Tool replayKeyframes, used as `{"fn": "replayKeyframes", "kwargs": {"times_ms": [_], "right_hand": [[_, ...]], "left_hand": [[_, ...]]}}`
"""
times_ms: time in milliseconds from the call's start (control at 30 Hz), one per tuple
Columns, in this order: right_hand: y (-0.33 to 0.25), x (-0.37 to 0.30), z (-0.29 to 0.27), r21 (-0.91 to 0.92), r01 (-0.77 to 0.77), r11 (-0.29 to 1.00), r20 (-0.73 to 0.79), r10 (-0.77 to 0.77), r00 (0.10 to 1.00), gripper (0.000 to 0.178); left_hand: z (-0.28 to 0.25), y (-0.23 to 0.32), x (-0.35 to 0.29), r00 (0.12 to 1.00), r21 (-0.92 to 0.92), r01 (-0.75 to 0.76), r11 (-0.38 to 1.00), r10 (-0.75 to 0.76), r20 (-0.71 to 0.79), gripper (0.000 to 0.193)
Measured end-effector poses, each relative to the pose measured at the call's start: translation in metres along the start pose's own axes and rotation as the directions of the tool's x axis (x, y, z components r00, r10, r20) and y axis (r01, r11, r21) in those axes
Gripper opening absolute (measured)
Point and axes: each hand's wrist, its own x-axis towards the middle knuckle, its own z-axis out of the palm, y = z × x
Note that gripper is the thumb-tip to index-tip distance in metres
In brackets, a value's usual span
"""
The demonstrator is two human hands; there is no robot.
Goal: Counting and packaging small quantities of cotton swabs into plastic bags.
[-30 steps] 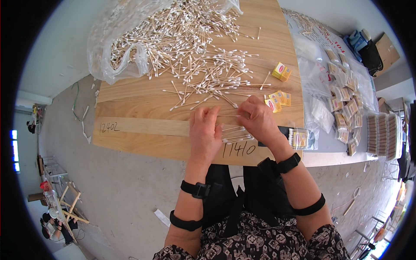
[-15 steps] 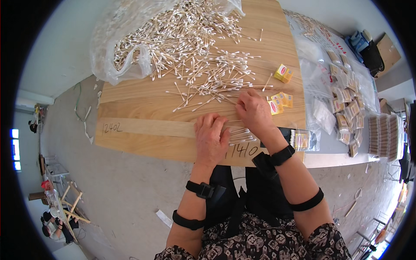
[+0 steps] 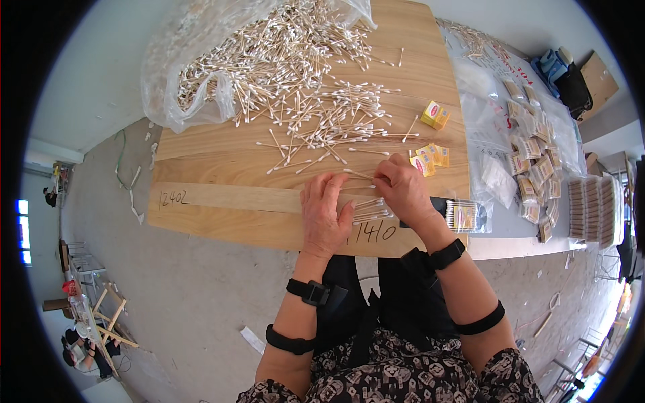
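A pale wooden desk with visible grain [image 3: 222,151] stands over a grey concrete floor [image 3: 215,302] beside a white wall [image 3: 94,74]; a second, grey-topped desk [image 3: 524,228] adjoins at right. On the wooden desk, uncountable white-tipped wooden cotton swabs [image 3: 336,111] spill from one clear plastic bag [image 3: 156,84]. Between the two hands lies one small row of parallel swabs [image 3: 371,211], too overlapped to count. The right hand [image 3: 377,181] pinches one single swab [image 3: 358,174] above this row; the left hand [image 3: 339,195] rests with bent fingers at its left, and whether it grips anything cannot be told. Yellow-and-white printed cards form one stack [image 3: 437,115] and one fanned group [image 3: 438,156], both bearing red emblems. One clear, yellow-labelled swab pack [image 3: 462,216] lies at the right edge. Two black handwritten numbers [image 3: 175,198] mark the wood.
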Motion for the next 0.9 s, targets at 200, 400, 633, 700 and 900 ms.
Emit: {"fn": "replayKeyframes", "kwargs": {"times_ms": [200, 400, 633, 700, 900], "right_hand": [[-0.004, -0.005, 0.002, 0.038, 0.035, 0.999, 0.004, -0.035, 0.999, 0.005], [-0.004, -0.006, 0.003, 0.055, 0.041, 0.998, -0.004, -0.040, 0.999, 0.005], [-0.003, 0.014, 0.005, 0.008, -0.001, 1.000, -0.196, 0.002, 0.981, 0.006], [-0.002, 0.018, 0.005, -0.070, -0.023, 0.997, -0.252, 0.005, 0.968, 0.006], [-0.008, 0.004, 0.006, -0.196, -0.049, 0.979, -0.046, 0.041, 0.998, 0.005]], "left_hand": [[0.001, 0.000, 0.001, 0.999, 0.076, -0.020, 0.997, 0.018, 0.038, 0.055], [-0.001, 0.004, 0.002, 0.998, 0.123, -0.034, 0.992, 0.029, 0.049, 0.047], [0.000, 0.006, 0.003, 0.995, 0.120, -0.075, 0.990, 0.066, 0.077, 0.040], [-0.002, 0.008, 0.004, 0.993, 0.101, -0.077, 0.992, 0.068, 0.092, 0.040], [-0.002, 0.010, 0.002, 0.997, 0.086, -0.048, 0.995, 0.043, 0.058, 0.046]]}}
